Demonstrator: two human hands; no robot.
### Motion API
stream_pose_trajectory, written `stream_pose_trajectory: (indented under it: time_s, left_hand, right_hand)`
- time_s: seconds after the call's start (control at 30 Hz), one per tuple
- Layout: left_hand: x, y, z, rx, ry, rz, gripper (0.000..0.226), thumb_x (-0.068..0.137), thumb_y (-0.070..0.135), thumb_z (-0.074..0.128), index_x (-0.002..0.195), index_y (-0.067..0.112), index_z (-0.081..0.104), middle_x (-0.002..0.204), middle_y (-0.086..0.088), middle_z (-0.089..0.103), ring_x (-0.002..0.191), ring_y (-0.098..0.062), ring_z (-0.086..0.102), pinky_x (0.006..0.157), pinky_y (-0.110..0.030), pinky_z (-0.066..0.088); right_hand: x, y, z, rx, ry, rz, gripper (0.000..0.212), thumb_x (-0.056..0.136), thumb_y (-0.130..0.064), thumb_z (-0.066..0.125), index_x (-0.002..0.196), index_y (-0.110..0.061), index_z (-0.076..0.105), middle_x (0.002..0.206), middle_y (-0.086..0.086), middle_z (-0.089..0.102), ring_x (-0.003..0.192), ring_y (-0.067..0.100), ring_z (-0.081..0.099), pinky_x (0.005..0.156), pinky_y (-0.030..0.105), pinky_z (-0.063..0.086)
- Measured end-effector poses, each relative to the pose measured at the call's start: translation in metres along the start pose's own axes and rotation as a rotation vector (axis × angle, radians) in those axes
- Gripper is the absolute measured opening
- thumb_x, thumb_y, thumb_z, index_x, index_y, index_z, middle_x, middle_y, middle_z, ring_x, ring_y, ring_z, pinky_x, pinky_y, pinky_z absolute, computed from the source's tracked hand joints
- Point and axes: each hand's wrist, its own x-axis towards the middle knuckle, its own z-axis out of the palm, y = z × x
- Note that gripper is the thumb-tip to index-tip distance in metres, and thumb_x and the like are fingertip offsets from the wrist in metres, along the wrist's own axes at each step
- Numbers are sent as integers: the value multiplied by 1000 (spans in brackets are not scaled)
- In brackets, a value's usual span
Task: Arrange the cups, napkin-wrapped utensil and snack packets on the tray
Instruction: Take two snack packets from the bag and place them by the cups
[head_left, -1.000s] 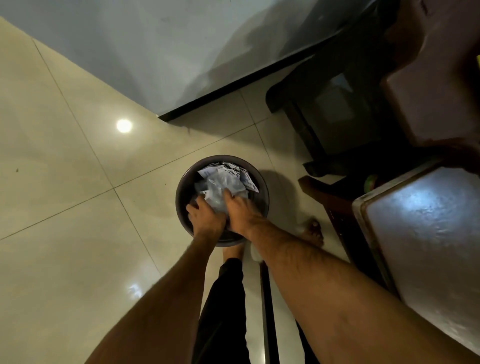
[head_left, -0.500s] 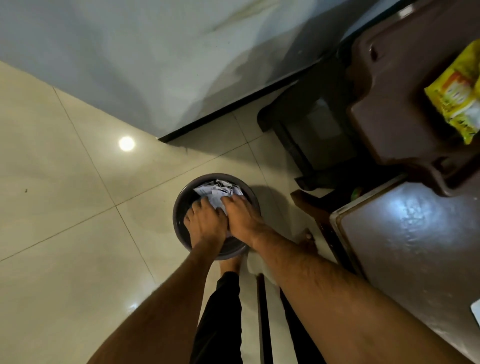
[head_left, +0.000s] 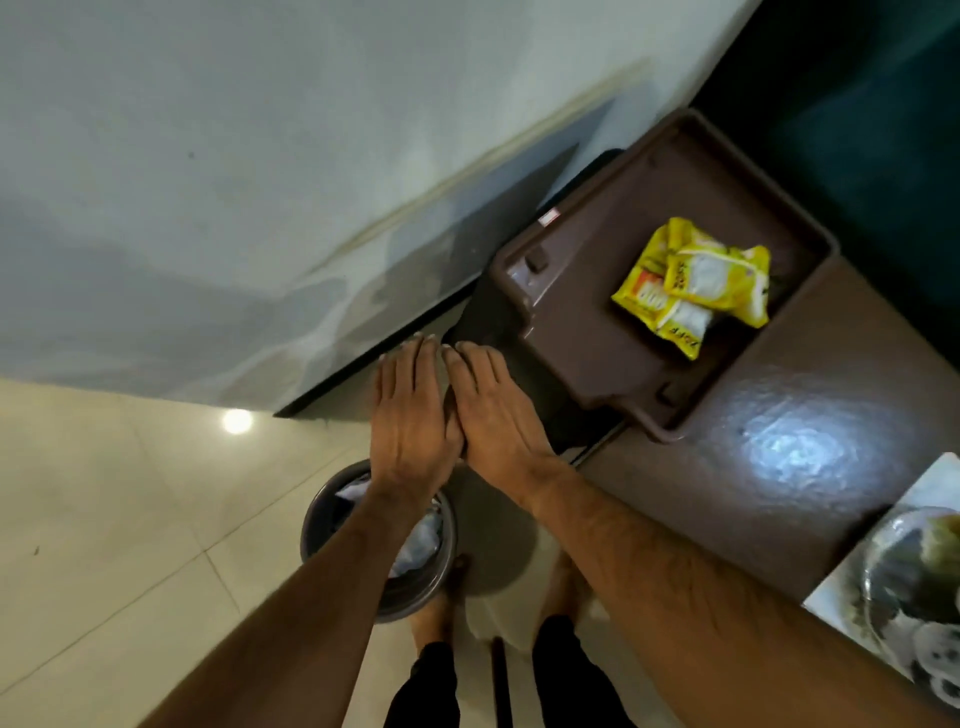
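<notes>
— Far left? Pale tiled floor (head_left: 104, 545), one bright lamp reflection on it, grey-white wall (head_left: 208, 182) above.

— Next along?

— Round dark bin (head_left: 363, 597) on the tiles, crumpled white paper (head_left: 421, 540) inside, partly hidden under the left forearm.

— And the hands?

— Left hand (head_left: 410, 421) flat, back up, fingers straight and close together, holding nothing. Right hand (head_left: 493, 415) just beside it, likewise flat with straight fingers, holding nothing. Touching along the inner edges, near the thumbs. Both raised above the bin, fingertips toward the dark skirting at the foot of the wall.

— Right of the hands?

— Brown tray (head_left: 566, 322) with a raised rim, resting on the dark brown table (head_left: 779, 389), its near corner overhanging the table edge. Yellow snack packets (head_left: 696, 286) lying inside the tray toward its far side, overlapping one another. Exact count hard to tell.

— Cups, wrapped utensil?

— Cannot tell; none recognisable.

— Far right?

— Glossy patch of light on the tabletop, then a clear glass bowl (head_left: 914, 577) on a white square (head_left: 852, 571) at the table's near right corner, contents blurred. Below, bare feet and dark trouser legs.
</notes>
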Motion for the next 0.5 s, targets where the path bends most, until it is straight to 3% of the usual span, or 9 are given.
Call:
stream_pose_trajectory:
  time_s: [0.1, 0.23, 0.37, 0.43, 0.5]
  left_hand:
    - [29, 40, -9, -65, 11, 43, 58, 97, 38, 45, 144, 4, 51, 147, -17, 55, 140, -31, 51, 121, -48, 37]
    - [62, 101, -6, -149, 36, 150, 55, 97, 30, 48, 144, 1, 51, 148, -17, 54, 141, -30, 49, 120, -50, 36]
    - [84, 156, 9, -168, 32, 198, 55, 94, 21, 57, 144, 1, 49, 148, -16, 54, 141, -30, 48, 121, -49, 35]
    - [92, 178, 20, -152, 18, 173, 55, 94, 21, 55, 145, 4, 48, 149, -13, 53, 142, -28, 47, 122, -45, 32]
    - [99, 197, 33, -140, 12, 146, 53, 96, 24, 55, 145, 6, 49, 148, -12, 54, 140, -27, 48, 120, -42, 33]
  right_hand:
    - [3, 28, -40, 30, 34, 38, 79, 83, -28, 78, 148, -2, 42, 143, 16, 49, 129, 31, 47, 110, 39, 48]
    - [0, 79, -83, -30, 221, 53, 68, 78, -16, 78, 136, 6, 50, 126, 22, 58, 115, 36, 54, 98, 44, 54]
    - [-10, 137, -108, -64, 276, 105, 54, 91, -23, 53, 135, 10, 52, 128, 28, 58, 119, 43, 54, 105, 51, 48]
    - [-14, 165, -116, -85, 282, 192, 52, 93, -19, 59, 137, 7, 52, 131, 27, 58, 120, 42, 54, 104, 51, 49]
    - [-19, 194, -124, -114, 239, 249, 61, 83, -11, 65, 139, 8, 50, 132, 29, 57, 122, 44, 53, 105, 53, 47]
